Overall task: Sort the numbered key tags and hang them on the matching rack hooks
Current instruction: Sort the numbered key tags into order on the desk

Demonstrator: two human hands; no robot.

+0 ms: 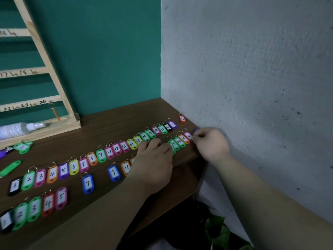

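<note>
Right arm (pixel 270 204), lower right: right hand (pixel 210 143) pinches blue tag (pixel 196 130) at bench (pixel 108 123) edge, risking a drop; flat left hand (pixel 153 159) could scatter sorted tags (pixel 179 141).

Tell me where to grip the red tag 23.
Likely pinch red tag 23 across its long edges, from above and the left: it lies flat on the table, apart from the rows, the wall close on its right.
</note>
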